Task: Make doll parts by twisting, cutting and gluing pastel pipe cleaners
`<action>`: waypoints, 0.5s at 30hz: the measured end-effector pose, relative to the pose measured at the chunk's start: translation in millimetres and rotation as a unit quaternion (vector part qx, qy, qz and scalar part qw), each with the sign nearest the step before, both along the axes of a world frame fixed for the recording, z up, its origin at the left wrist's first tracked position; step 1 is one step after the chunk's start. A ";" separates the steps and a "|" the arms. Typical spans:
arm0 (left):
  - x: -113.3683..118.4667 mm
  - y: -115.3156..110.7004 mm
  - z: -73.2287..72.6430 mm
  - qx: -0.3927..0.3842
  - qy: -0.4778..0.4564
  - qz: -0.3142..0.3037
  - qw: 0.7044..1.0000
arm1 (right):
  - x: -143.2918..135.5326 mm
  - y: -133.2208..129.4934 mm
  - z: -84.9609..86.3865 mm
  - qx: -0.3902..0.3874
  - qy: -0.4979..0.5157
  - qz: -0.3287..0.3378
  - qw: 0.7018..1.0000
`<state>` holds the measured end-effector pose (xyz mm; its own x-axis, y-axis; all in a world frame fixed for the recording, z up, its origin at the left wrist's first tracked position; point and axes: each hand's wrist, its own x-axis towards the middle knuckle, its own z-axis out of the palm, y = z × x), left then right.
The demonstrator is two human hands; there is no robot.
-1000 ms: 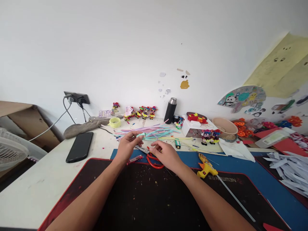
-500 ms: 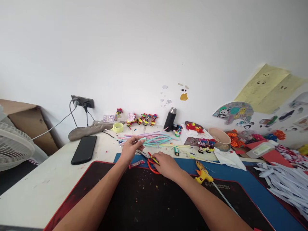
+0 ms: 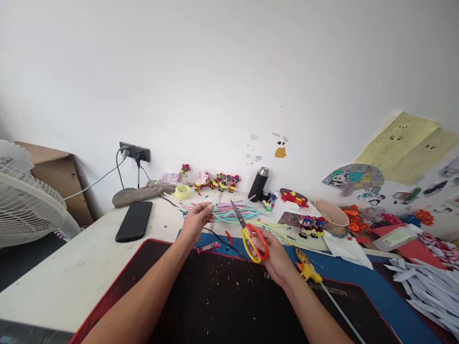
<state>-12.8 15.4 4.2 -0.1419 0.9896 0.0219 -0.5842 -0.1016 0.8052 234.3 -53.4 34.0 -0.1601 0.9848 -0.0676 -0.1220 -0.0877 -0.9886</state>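
Left to right: a white fan [image 3: 25,205] at the worktop's [image 3: 64,282] edge; a black phone [image 3: 134,220] lying flat; a roll of yellow tape [image 3: 182,191] near the wall. The left hand [image 3: 195,222], grip closed, pinches the end of a pale green pipe cleaner [image 3: 214,206] just above the heap of coloured pipe cleaners [image 3: 236,211]. A small red-handled tool [image 3: 207,247] lies on the black mat [image 3: 201,306] between the hands. The right hand [image 3: 274,253], grip closed on the handles, holds scissors [image 3: 247,231] clear of the mat, blades pointing up toward the left hand. A yellow glue gun [image 3: 307,270] lies just right of it; white paper strips [image 3: 426,286] fill the far right.
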 end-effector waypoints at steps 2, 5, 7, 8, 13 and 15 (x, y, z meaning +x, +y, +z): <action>0.3 0.7 -1.4 0.000 0.000 -0.005 1.000 | 0.4 -11.2 -0.4 -0.006 0.110 -0.002 0.994; 0.7 1.8 -3.5 -0.006 0.005 -0.004 1.000 | -7.1 -21.3 -9.7 -0.037 0.176 0.042 0.983; 0.8 2.2 -4.7 -0.011 0.006 -0.003 1.000 | -15.0 -23.0 -16.7 -0.052 0.176 0.063 0.981; 0.8 2.3 -5.1 -0.012 0.005 -0.003 1.000 | -18.7 -22.9 -19.0 -0.058 0.175 0.075 0.980; 1.1 2.1 -5.9 -0.009 0.003 -0.016 1.000 | -24.9 -17.1 -18.1 -0.079 0.200 0.075 0.974; 1.4 2.2 -6.2 -0.010 0.003 -0.020 1.000 | -24.1 -14.5 -15.9 -0.098 0.212 0.073 0.970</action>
<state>-11.4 17.6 -2.0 -0.1015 0.9948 0.0019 -0.5830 -0.0610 0.8102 210.3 -67.9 18.2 -0.3506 0.9247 -0.1487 -0.4866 -0.3155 -0.8147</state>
